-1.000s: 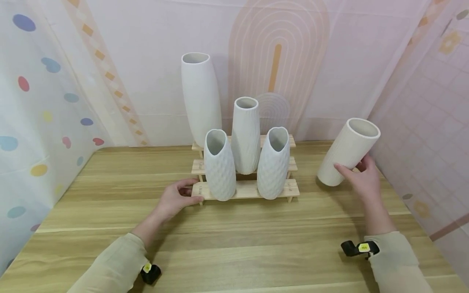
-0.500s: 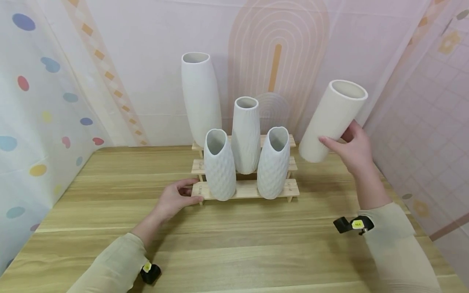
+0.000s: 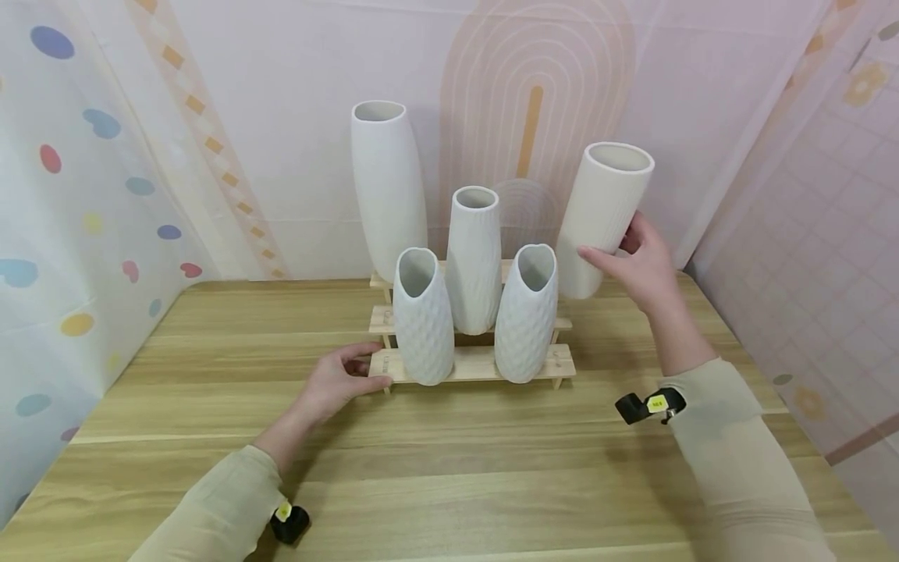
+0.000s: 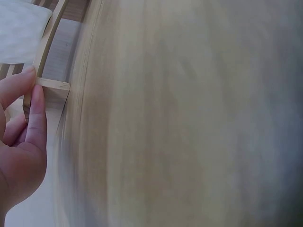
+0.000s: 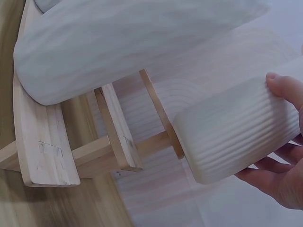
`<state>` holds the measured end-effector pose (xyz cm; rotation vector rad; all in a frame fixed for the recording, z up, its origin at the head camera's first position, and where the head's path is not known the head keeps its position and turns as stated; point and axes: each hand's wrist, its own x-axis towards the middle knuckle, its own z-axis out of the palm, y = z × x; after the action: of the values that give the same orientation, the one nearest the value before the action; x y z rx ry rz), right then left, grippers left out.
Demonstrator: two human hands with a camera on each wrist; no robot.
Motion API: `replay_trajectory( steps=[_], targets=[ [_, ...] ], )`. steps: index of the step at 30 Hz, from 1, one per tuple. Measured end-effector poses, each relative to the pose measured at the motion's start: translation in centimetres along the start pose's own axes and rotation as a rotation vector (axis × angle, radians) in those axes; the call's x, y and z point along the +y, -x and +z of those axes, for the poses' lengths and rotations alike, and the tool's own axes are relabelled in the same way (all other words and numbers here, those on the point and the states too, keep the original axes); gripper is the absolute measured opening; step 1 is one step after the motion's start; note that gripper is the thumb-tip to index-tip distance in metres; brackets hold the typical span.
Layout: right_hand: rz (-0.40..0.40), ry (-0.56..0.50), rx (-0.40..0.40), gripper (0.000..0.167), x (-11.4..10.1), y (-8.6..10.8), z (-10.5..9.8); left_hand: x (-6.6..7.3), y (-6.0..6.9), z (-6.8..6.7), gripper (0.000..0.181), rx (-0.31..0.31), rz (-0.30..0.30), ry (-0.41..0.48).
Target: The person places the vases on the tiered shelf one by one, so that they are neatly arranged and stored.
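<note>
My right hand grips a white, finely ribbed cylindrical vase, leaning slightly to the right. In the right wrist view the base of this ribbed vase is close to the end of the stand's top tier; whether they touch I cannot tell. With thumb and fingers my left hand pinches the left end of the bottom tier of a three-tier wooden stand. Two dimpled vases, a left one and a right one, stand on that bottom tier.
A slim textured vase occupies the middle tier. At the top tier's left end stands a tall smooth vase. Behind the wooden table hangs a patterned curtain, and further curtains flank both sides.
My right hand has raised the ribbed vase off the table and carried it leftward to the stand's right end, tilting it more upright. The left hand stays on the stand.
</note>
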<state>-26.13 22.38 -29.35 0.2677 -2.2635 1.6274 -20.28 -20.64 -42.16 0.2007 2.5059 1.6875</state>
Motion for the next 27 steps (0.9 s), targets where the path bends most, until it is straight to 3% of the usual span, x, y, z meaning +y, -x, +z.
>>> replay_trajectory(
  steps=[27],
  targets=[
    [0.013, 0.093, -0.099, 0.072, -1.0, -3.6, 4.2, 0.2, 0.4, -0.3, 0.065, 0.005, 0.006, 0.021]
  ],
)
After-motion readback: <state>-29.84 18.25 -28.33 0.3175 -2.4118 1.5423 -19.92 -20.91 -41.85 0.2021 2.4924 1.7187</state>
